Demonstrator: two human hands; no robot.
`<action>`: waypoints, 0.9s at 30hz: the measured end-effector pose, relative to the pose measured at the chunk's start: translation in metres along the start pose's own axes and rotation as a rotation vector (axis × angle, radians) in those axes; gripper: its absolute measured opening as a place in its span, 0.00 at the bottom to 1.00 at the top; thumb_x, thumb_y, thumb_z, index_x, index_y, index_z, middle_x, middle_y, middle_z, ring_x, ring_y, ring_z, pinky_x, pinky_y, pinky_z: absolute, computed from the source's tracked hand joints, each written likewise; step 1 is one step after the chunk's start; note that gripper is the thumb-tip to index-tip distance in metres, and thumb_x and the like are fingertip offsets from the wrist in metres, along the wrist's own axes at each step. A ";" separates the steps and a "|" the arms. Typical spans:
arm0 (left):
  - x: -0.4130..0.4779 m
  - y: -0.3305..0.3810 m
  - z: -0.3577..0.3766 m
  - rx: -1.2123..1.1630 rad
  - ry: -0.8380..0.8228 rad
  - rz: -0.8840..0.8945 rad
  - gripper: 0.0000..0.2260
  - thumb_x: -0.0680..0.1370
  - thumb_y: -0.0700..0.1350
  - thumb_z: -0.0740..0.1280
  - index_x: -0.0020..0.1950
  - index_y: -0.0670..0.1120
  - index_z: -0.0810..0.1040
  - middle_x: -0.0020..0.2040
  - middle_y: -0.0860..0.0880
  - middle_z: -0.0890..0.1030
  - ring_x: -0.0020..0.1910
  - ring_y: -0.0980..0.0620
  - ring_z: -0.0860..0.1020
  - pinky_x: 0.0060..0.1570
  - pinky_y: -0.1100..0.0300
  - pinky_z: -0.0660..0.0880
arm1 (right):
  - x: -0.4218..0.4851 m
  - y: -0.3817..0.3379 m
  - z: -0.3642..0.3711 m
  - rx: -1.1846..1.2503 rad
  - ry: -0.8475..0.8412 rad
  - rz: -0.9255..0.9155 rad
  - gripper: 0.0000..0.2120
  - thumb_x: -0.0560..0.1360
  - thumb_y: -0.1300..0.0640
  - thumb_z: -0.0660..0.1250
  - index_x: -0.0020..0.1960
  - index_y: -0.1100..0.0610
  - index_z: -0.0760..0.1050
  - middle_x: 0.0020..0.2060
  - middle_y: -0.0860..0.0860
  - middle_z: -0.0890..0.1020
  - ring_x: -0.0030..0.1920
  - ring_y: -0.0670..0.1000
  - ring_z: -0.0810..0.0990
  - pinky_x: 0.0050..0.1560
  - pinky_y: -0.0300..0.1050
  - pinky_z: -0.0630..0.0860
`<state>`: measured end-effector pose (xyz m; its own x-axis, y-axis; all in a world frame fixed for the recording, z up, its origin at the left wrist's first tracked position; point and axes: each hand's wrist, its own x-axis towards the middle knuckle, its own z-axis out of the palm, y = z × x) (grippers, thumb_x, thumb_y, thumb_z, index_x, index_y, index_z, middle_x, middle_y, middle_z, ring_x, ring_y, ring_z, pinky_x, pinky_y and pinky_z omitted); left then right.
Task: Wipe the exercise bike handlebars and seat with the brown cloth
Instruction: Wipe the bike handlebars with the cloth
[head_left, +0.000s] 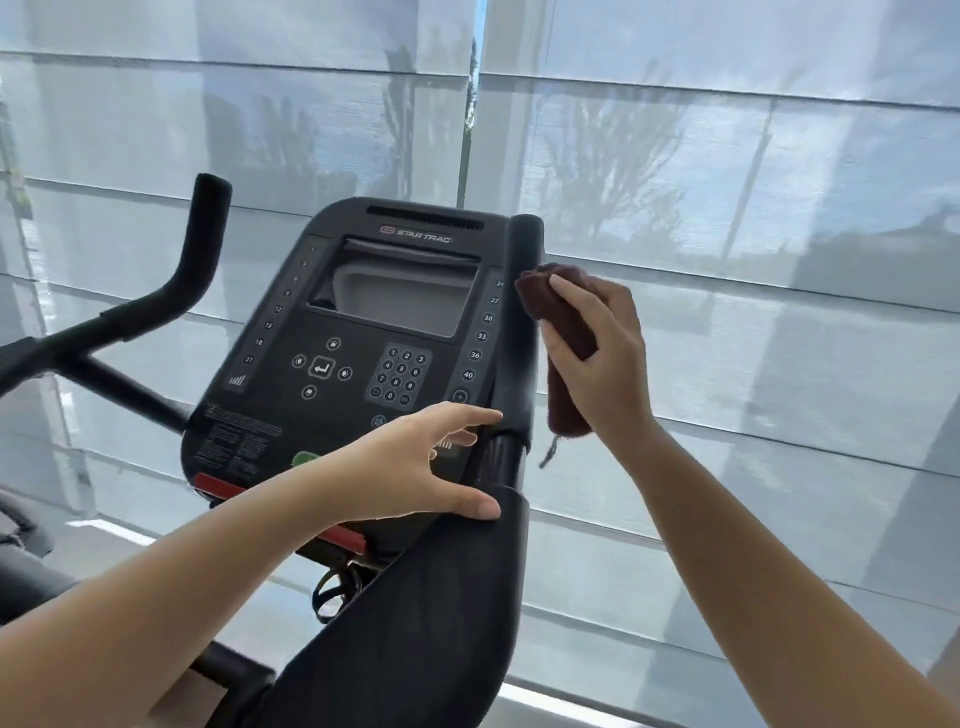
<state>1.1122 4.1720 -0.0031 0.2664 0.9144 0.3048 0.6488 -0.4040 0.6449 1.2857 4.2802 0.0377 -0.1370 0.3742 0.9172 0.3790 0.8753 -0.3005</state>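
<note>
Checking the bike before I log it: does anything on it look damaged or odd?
Nothing looks damaged. The console sits tilted in view, likely from camera angle. The right hand holds the brown cloth beside the right handlebar.

A console (353, 338) sits at centre between two upright handlebars, one (205, 228) to its left and one (522, 312) at its right edge. A cloth (563, 353) hangs just right of the latter, window blinds (753, 182) behind everything.
</note>
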 end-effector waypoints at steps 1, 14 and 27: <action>0.003 -0.001 0.000 -0.001 -0.009 0.004 0.32 0.58 0.63 0.71 0.59 0.70 0.63 0.60 0.67 0.70 0.59 0.73 0.66 0.52 0.77 0.63 | 0.016 0.005 0.006 0.002 0.003 -0.009 0.17 0.71 0.61 0.68 0.60 0.57 0.75 0.57 0.57 0.74 0.60 0.56 0.73 0.64 0.50 0.69; 0.000 -0.002 0.012 -0.576 -0.029 -0.153 0.32 0.62 0.44 0.74 0.62 0.63 0.66 0.69 0.56 0.65 0.53 0.65 0.76 0.49 0.67 0.75 | -0.058 0.018 -0.020 0.186 -0.399 0.027 0.18 0.68 0.55 0.69 0.57 0.43 0.77 0.50 0.44 0.76 0.53 0.38 0.74 0.54 0.27 0.66; -0.005 -0.002 0.016 -0.705 0.016 -0.197 0.32 0.64 0.41 0.74 0.63 0.62 0.68 0.69 0.60 0.62 0.54 0.62 0.77 0.48 0.66 0.75 | -0.012 0.035 0.015 0.125 -0.168 0.010 0.20 0.70 0.62 0.70 0.60 0.51 0.76 0.51 0.53 0.75 0.50 0.38 0.72 0.56 0.24 0.65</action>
<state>1.1210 4.1690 -0.0171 0.1785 0.9734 0.1433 0.0695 -0.1577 0.9850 1.2872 4.3111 0.0118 -0.2886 0.4202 0.8603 0.2665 0.8983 -0.3494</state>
